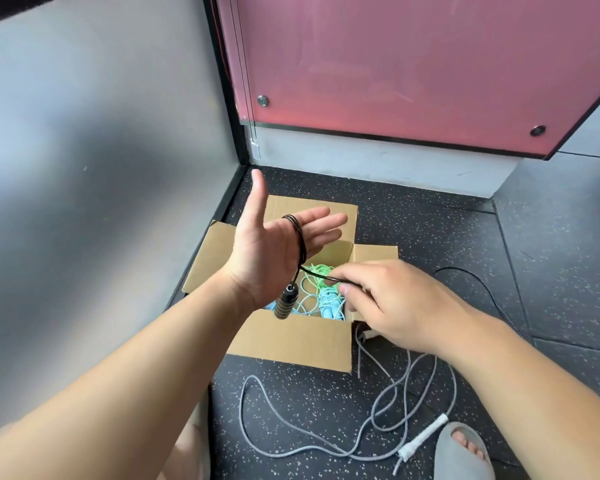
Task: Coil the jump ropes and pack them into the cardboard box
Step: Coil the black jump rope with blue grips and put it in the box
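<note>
An open cardboard box (291, 337) stands on the floor with green (321, 271) and light blue (329, 301) ropes coiled inside. My left hand (274, 247) is raised above it, palm up, fingers straight, with a thin black jump rope (300, 237) wound round the palm. Its black ribbed handle (286, 301) hangs below the wrist. My right hand (392, 303) pinches the black rope just right of the coil, over the box. A grey jump rope (378, 410) with a white handle (421, 436) lies loose on the floor in front of the box.
A grey wall (101, 168) runs along the left and a pink panel (413, 71) stands behind the box. The floor (551, 271) is dark speckled rubber. The black rope's tail (482, 285) trails over it at right. A foot in a grey slipper (465, 452) is at bottom right.
</note>
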